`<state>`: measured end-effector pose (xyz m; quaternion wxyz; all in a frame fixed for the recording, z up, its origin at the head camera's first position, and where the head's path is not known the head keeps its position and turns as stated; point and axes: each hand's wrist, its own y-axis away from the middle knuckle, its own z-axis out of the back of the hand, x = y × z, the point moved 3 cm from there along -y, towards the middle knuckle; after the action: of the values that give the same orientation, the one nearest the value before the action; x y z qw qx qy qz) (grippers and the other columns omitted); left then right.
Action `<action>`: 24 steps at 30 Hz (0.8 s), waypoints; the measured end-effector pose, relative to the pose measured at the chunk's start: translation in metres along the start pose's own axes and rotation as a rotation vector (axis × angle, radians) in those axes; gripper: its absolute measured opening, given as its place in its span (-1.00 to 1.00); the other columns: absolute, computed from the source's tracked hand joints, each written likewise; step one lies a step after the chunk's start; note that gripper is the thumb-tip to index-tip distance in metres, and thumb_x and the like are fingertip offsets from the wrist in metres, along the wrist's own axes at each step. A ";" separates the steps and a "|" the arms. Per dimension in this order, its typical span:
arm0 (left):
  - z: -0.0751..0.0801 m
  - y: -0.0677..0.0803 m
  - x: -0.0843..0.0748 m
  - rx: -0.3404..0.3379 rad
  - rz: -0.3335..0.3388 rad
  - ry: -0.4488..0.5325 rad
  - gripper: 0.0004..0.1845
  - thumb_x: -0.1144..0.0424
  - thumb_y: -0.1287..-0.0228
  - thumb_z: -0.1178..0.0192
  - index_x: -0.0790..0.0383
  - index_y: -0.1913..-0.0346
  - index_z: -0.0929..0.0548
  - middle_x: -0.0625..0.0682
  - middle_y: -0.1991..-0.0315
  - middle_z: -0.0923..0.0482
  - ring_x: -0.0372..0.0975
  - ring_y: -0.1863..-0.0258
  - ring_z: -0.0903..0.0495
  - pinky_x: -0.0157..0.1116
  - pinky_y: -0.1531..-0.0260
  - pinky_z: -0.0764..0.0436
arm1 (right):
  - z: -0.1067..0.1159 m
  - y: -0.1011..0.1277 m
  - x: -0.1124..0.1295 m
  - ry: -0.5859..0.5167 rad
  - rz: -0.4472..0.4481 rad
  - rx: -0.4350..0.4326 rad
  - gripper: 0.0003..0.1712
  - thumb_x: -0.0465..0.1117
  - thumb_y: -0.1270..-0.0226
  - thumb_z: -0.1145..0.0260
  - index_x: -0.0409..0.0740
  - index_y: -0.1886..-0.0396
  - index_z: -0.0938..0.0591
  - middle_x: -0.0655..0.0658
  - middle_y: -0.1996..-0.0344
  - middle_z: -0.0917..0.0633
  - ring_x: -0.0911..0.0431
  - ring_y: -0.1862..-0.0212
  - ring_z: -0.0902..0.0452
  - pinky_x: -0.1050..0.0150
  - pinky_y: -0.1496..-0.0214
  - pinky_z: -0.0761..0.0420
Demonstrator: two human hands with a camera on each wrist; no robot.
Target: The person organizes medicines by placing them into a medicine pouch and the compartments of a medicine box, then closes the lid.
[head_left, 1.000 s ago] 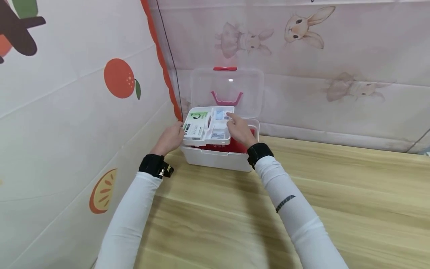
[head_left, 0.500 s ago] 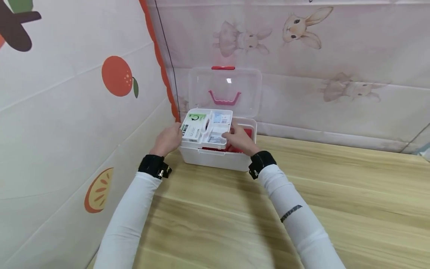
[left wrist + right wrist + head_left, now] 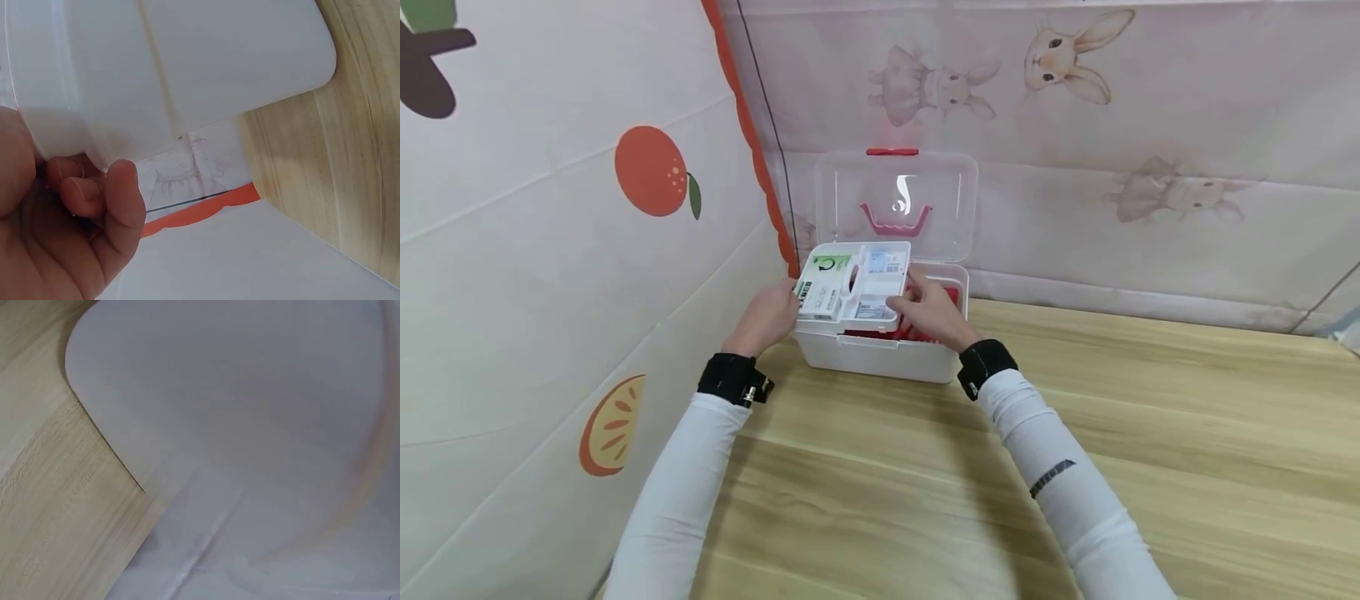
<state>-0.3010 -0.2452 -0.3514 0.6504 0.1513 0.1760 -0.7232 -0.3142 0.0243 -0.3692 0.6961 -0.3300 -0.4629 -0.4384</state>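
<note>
A white divided tray (image 3: 850, 325) sits tilted over the left part of a white storage box (image 3: 872, 358) in the head view. In it lie a white-and-green carton (image 3: 822, 293) and small flat packets (image 3: 886, 262) in the right compartments. My left hand (image 3: 763, 318) grips the tray's left edge; in the left wrist view its fingertips (image 3: 124, 187) curl at the white rim. My right hand (image 3: 934, 310) pinches the tray's right edge, thumb on top, the other fingers partly hidden behind it. Something red (image 3: 953, 294) shows inside the box beneath. The right wrist view has only the pale box wall (image 3: 219, 381).
The box's clear lid (image 3: 846, 187) stands open at the back, with a pink handle (image 3: 897, 227) and a red latch (image 3: 892, 152). Printed cloth walls (image 3: 1075, 217) meet in the corner behind and left. The wooden table (image 3: 865, 475) extends in front and right.
My right hand has shifted from a finger over the tray's upper right part to a thumb-and-finger hold on its right edge. The tray has moved slightly left; my left hand keeps its grip.
</note>
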 end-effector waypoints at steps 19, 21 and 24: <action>0.000 -0.004 -0.003 0.005 0.020 -0.085 -0.50 0.32 -0.53 0.34 0.42 -0.41 -0.30 0.29 -0.19 -0.50 0.01 0.03 -0.51 -0.04 0.05 -0.52 | -0.002 0.001 -0.004 0.097 0.015 0.091 -0.30 0.10 -0.58 -0.02 -0.06 -0.56 -0.15 -0.16 -0.32 -0.49 -0.03 -0.20 -0.45 -0.02 -0.39 -0.36; -0.001 -0.003 -0.001 0.004 0.026 -0.082 -0.50 0.31 -0.54 0.36 0.43 -0.41 -0.28 0.31 -0.19 -0.50 0.01 0.05 -0.51 -0.05 0.09 -0.52 | -0.003 0.000 -0.005 0.105 0.008 0.095 -0.30 0.10 -0.59 -0.01 -0.06 -0.56 -0.14 -0.16 -0.33 -0.47 -0.03 -0.22 -0.43 -0.02 -0.40 -0.34; -0.002 -0.002 -0.001 -0.009 0.030 -0.096 -0.51 0.30 -0.55 0.34 0.42 -0.41 -0.27 0.33 -0.18 -0.51 0.02 0.07 -0.53 -0.06 0.12 -0.53 | -0.004 -0.001 -0.007 0.125 0.001 0.098 -0.30 0.09 -0.59 -0.01 -0.05 -0.57 -0.13 -0.16 -0.35 -0.45 -0.05 -0.23 -0.41 -0.04 -0.41 -0.33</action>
<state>-0.3031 -0.2431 -0.3523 0.6694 0.1162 0.1455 -0.7192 -0.3150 0.0224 -0.3770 0.7392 -0.2677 -0.4395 -0.4345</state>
